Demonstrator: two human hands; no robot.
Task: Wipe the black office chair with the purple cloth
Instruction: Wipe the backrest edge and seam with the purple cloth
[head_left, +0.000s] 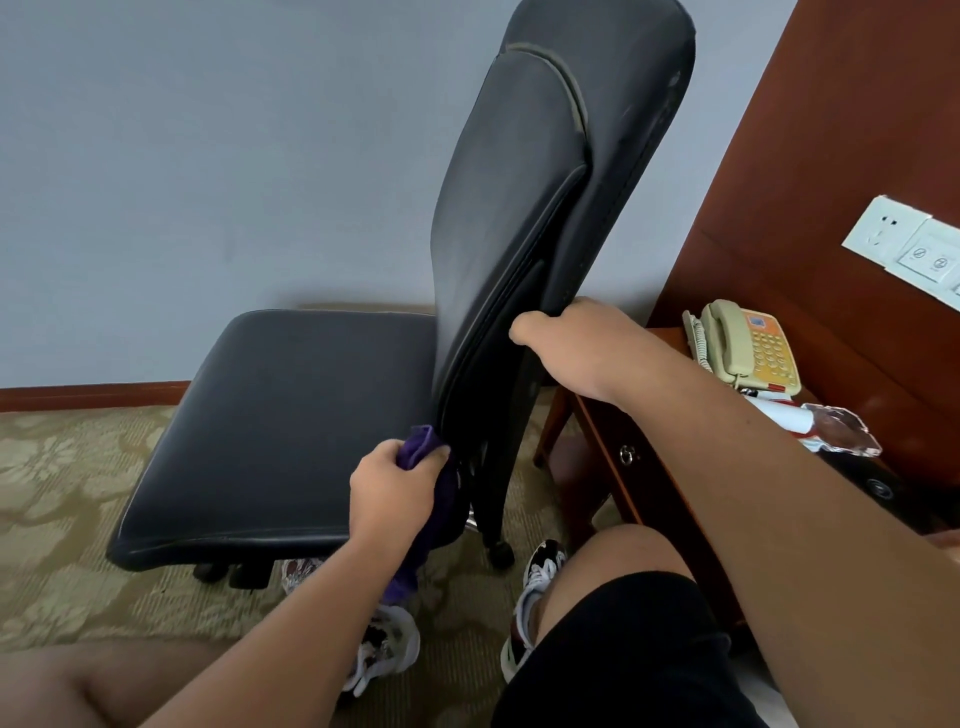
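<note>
The black office chair (291, 415) stands in front of me, its seat to the left and its tall backrest rising toward the upper right. My left hand (395, 483) grips the bunched purple cloth (423, 447) and presses it against the lower edge of the backrest, where it meets the seat. Part of the cloth hangs down below my wrist. My right hand (571, 338) curls round the right side edge of the backrest at mid height, with its fingers hidden behind the chair.
A dark wooden nightstand (618, 457) stands close to the right of the chair, carrying a beige telephone (748, 348) and a clear glass ashtray (841, 431). A grey wall is behind, patterned carpet (62, 493) below. My knees and sneakers are near the chair base.
</note>
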